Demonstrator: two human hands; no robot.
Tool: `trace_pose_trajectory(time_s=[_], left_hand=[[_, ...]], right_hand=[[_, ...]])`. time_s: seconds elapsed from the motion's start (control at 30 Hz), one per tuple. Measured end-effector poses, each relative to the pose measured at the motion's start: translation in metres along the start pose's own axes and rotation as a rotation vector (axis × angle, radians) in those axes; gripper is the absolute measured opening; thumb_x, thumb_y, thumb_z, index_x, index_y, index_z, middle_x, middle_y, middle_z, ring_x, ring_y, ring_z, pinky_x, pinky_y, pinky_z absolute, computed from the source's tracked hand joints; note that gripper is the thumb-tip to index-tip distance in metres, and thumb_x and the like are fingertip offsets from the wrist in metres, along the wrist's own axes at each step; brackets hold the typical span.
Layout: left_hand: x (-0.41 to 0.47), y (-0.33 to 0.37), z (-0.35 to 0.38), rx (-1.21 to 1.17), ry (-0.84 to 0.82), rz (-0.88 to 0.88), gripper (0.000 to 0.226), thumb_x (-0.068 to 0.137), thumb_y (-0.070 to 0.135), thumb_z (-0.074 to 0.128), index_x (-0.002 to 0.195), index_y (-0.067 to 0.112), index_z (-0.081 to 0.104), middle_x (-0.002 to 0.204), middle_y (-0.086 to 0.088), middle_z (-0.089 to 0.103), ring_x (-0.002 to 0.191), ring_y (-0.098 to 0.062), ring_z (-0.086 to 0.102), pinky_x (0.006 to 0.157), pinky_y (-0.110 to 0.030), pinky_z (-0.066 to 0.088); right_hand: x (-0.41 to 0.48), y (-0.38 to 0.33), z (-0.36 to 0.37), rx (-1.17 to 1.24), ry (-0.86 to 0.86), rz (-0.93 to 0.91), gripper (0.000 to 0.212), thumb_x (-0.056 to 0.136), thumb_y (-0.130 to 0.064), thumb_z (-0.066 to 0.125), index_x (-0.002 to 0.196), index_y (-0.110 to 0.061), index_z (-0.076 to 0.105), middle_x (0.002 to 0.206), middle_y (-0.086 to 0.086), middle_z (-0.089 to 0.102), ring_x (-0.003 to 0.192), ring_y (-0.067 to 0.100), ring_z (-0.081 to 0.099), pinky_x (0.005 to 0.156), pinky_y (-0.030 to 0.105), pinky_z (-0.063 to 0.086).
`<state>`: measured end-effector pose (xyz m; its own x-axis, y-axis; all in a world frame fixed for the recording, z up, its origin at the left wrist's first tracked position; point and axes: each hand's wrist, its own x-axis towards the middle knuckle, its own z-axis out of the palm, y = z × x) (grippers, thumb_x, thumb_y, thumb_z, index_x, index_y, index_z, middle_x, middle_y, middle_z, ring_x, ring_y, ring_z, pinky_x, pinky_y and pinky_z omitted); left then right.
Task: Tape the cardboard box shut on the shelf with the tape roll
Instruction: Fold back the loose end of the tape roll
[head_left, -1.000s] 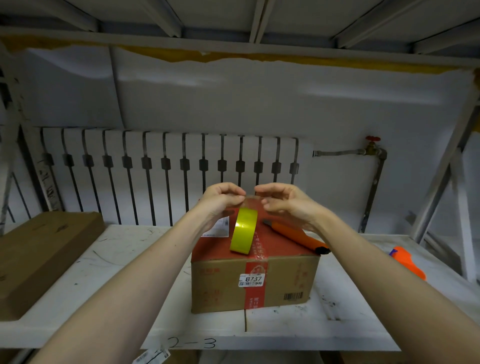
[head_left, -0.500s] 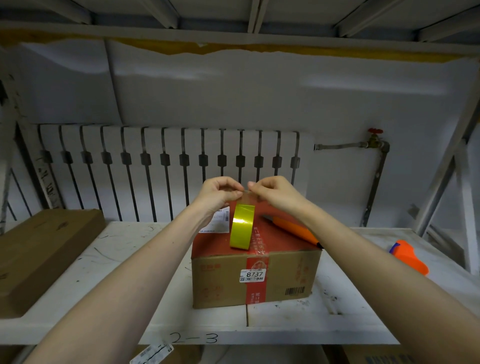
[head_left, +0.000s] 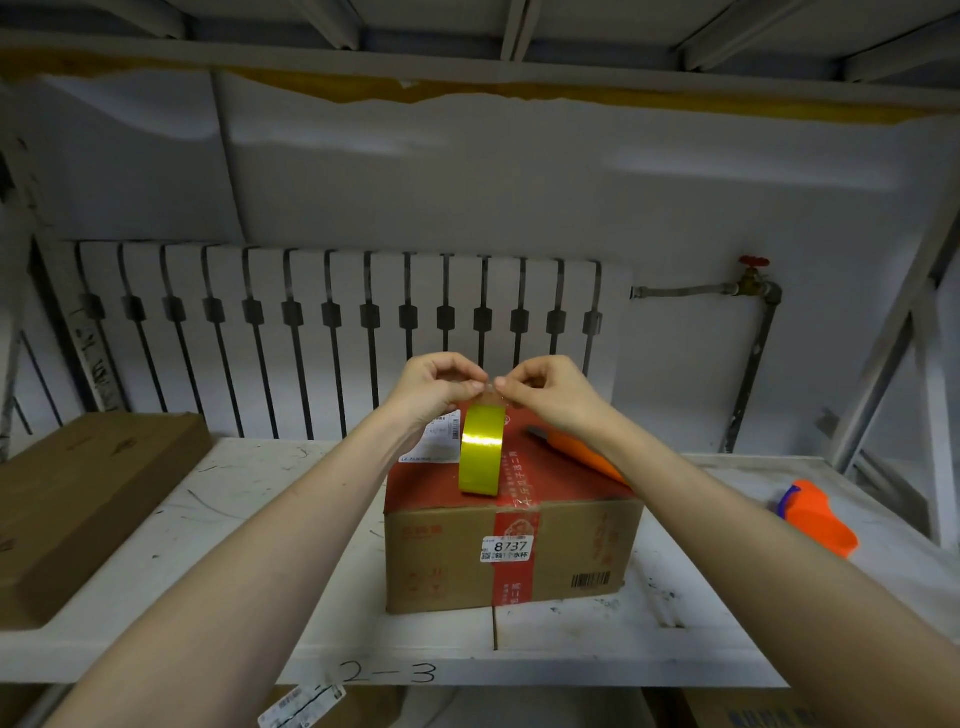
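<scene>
A cardboard box (head_left: 447, 561) with a red top and a red strip down its front stands on the white shelf (head_left: 249, 499), its flaps lying flat. A yellow-green tape roll (head_left: 480, 452) hangs on edge just above the box top. My left hand (head_left: 434, 387) and my right hand (head_left: 545, 389) meet above the roll, both pinching the clear free end of the tape at the roll's top. An orange-handled tool (head_left: 576, 452) lies on the box top behind my right wrist, partly hidden.
A flat brown box (head_left: 78, 493) lies on the shelf at the left. An orange object (head_left: 815, 519) lies at the right. A white radiator (head_left: 332, 332) and a pipe with a red valve (head_left: 753, 275) stand behind the shelf. A metal upright (head_left: 904, 322) slants at the right.
Both hands have lifted the roll slightly and drawn close together, fingertips now pinching the tape end above the roll. The box has not moved.
</scene>
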<state>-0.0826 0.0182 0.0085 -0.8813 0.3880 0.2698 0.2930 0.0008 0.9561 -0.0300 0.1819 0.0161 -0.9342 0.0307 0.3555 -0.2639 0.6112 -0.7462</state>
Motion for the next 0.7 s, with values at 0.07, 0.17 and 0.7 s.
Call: trace_pose_trajectory(time_s=[0.07,0.17,0.7], left_hand=[[0.0,0.0,0.0,-0.009,0.0,-0.003,0.022,0.082,-0.005,0.063,0.075,0.015,0.066,0.08,-0.002,0.065,0.077,-0.014,0.062,0.061,-0.019,0.048],[0.0,-0.001,-0.003,-0.003,-0.005,-0.022,0.022,0.082,-0.003,0.064,0.074,0.017,0.067,0.08,-0.002,0.064,0.079,-0.016,0.06,0.066,-0.024,0.048],[-0.008,0.014,-0.014,-0.007,-0.162,-0.137,0.023,0.086,0.009,0.064,0.106,0.019,0.065,0.102,-0.002,0.069,0.096,-0.016,0.065,0.084,-0.028,0.05]], right_hand=[[0.0,0.001,0.001,0.009,0.013,-0.005,0.019,0.087,-0.033,0.064,0.08,-0.017,0.071,0.084,0.009,0.073,0.085,0.024,0.068,0.081,0.038,0.054],[-0.001,0.0,0.003,0.021,0.033,-0.012,0.018,0.087,-0.031,0.065,0.077,-0.017,0.07,0.077,0.005,0.071,0.075,0.017,0.065,0.073,0.03,0.052],[0.002,0.0,0.002,-0.039,0.098,-0.023,0.017,0.085,-0.026,0.068,0.075,-0.013,0.071,0.066,0.0,0.063,0.061,0.008,0.053,0.062,0.023,0.046]])
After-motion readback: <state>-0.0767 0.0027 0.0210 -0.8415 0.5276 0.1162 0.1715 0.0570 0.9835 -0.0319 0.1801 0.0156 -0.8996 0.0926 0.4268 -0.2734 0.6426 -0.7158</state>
